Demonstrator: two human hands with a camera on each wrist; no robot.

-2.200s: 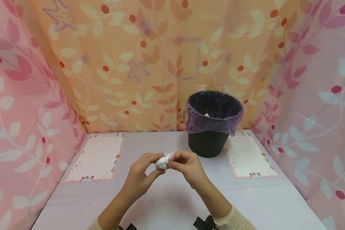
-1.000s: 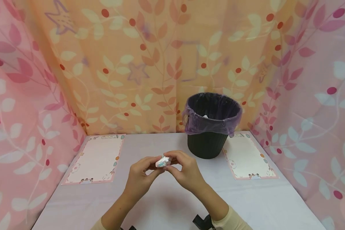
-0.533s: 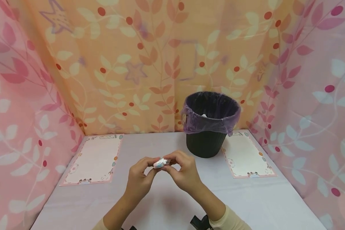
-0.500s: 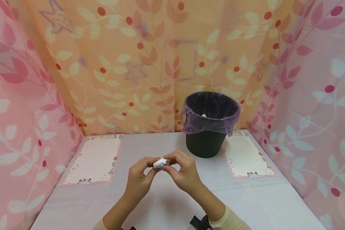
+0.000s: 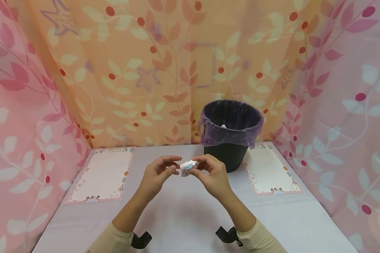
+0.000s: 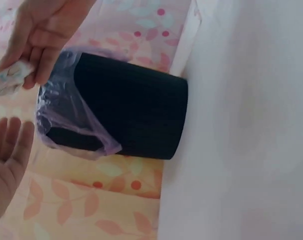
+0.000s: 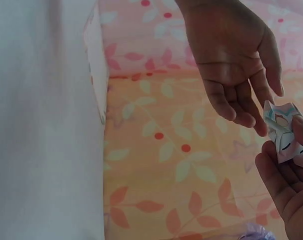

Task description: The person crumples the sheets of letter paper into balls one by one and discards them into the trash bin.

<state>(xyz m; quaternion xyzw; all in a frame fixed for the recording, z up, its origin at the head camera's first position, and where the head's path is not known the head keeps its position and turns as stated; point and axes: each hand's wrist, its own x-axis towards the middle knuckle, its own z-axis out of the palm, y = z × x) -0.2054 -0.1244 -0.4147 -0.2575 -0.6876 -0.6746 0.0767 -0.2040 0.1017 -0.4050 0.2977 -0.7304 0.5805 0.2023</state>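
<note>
Crumpled into a small wad, a piece of paper (image 5: 188,164) with pink and blue print on white is held above the middle of the table. My right hand (image 5: 216,175) pinches it between thumb and fingers from the right side. My left hand (image 5: 153,174) is just to its left, fingers loosely bent and apart from it. The left wrist view also has the paper wad (image 6: 11,77) in the right hand, with a gap to the left hand (image 6: 9,165). In the right wrist view, creases and folded corners show on the paper wad (image 7: 284,132).
A black waste bin (image 5: 225,154) with a purple bag (image 5: 229,137) over its rim stands behind my right hand. A white scrap (image 5: 223,125) shows inside. Sheets with decorated borders lie at left (image 5: 102,175) and right (image 5: 272,172). Patterned cloth walls (image 5: 130,105) enclose the table.
My left hand has let go of the paper wad and drawn off to the left. Both hands have moved a little farther forward, and the wad has shifted right with my right hand.
</note>
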